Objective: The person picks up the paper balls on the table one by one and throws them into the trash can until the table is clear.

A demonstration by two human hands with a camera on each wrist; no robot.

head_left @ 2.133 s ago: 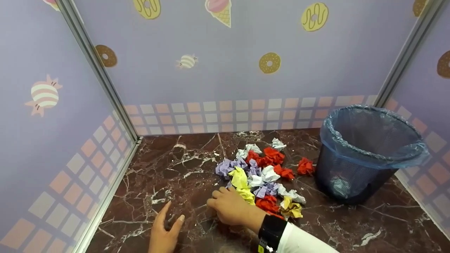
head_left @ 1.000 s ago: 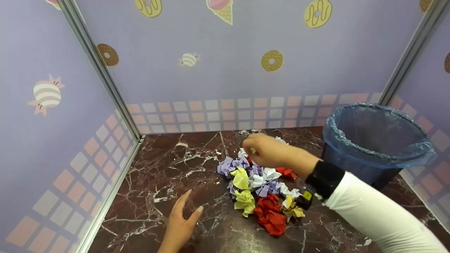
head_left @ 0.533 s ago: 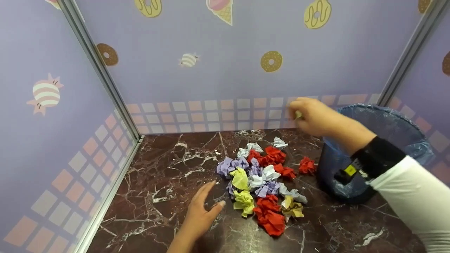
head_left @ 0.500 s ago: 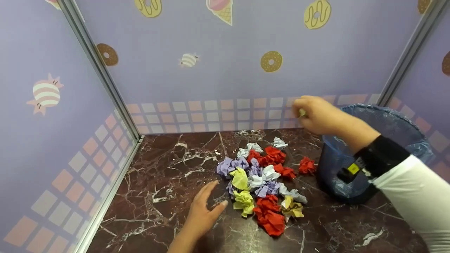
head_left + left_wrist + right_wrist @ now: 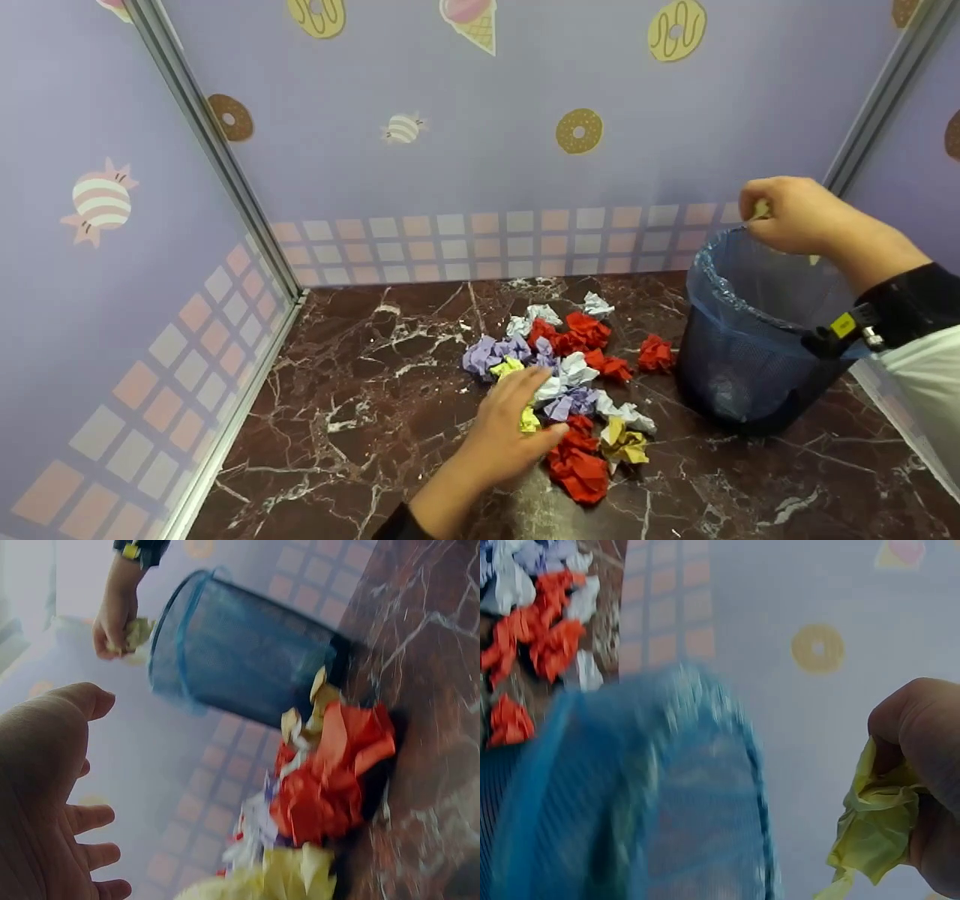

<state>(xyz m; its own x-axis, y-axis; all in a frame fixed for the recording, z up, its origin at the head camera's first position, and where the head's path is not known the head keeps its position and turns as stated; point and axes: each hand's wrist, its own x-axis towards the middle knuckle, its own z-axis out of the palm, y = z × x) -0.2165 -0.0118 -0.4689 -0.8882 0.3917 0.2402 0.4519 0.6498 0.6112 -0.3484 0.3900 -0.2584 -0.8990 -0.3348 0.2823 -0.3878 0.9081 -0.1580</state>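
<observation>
Right hand (image 5: 795,214) moved over bin (image 5: 720,360) rim, gripping yellow paper ball (image 5: 874,829), left hand (image 5: 510,431) spread flat on paper pile (image 5: 577,375)

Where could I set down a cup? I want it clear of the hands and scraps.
The marble floor is bare between the left wall and the pile of crumpled paper, and also in front of the bin. The middle is crowded: the left hand rests on the pile, and the right hand holds yellow paper over the bin.
</observation>
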